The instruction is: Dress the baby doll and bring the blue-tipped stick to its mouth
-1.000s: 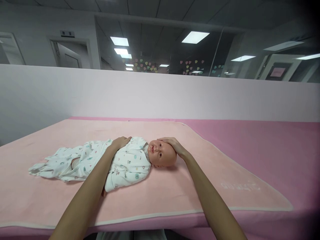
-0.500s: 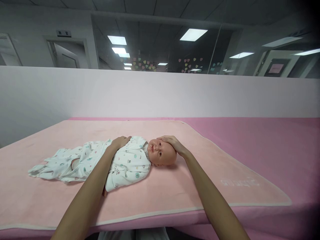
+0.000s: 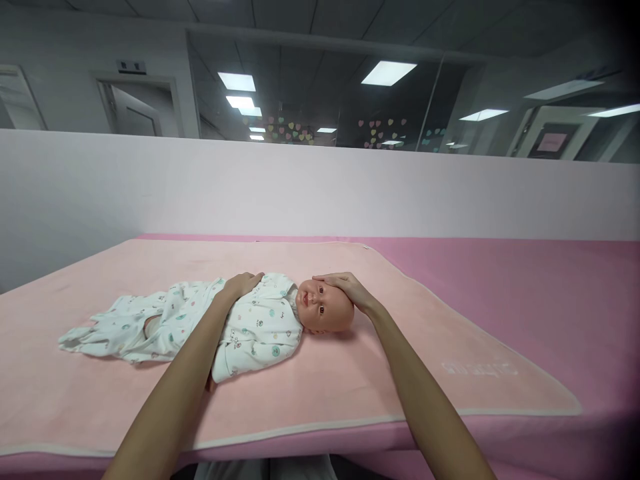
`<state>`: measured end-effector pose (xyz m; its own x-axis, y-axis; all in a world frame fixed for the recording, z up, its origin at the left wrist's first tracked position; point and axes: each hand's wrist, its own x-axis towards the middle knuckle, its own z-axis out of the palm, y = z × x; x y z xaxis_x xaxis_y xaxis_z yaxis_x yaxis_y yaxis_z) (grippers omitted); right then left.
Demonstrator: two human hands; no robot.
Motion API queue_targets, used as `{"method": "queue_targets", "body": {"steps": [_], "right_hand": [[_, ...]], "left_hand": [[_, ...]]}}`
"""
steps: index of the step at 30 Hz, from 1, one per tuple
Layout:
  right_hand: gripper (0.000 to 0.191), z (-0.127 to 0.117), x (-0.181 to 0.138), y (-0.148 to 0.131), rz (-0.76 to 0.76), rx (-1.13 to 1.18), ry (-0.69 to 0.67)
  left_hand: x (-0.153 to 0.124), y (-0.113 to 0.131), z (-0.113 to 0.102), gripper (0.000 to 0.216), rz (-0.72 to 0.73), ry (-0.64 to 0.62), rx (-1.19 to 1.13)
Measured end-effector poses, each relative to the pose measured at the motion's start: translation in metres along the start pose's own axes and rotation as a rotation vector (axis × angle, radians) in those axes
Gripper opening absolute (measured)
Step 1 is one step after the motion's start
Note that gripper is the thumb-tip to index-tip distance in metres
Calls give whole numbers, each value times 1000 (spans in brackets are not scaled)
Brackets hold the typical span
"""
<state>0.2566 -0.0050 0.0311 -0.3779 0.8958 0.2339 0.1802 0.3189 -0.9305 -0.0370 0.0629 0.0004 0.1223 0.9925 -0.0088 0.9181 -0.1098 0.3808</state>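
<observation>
A baby doll (image 3: 327,310) lies on its back across the bed, head to the right and face turned up. It wears a white printed outfit (image 3: 263,327), with the trouser legs stretched to the left. My left hand (image 3: 243,284) rests flat on the far side of the doll's torso, its fingers on the cloth. Against the far side and top of the doll's bald head lies my right hand (image 3: 346,285), fingers stretched along it. My left forearm passes over the doll's waist and hides part of the outfit.
A peach blanket (image 3: 345,380) with a pale border lies under the doll, over a pink cover (image 3: 540,300). Behind the bed stands a low white wall (image 3: 320,187), and glass with heart stickers rises beyond it. The bed's near edge runs below my forearms.
The camera view has shifted very slightly. Both hands stay in the same places on the doll, and the doll has not visibly moved.
</observation>
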Motion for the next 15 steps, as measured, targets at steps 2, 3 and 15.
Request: {"method": "queue_targets", "body": {"steps": [2,3,15], "right_hand": [[29,1,0,-3,-11,-36,9],[27,1,0,-4,-20,-55,16],[35,19,-10,-23,-234,-316,-10]], "left_hand": [[0,0,0,67,1,0,-1],[0,1,0,67,2,1,0],[1,0,1,68,7,11,-6]]}}
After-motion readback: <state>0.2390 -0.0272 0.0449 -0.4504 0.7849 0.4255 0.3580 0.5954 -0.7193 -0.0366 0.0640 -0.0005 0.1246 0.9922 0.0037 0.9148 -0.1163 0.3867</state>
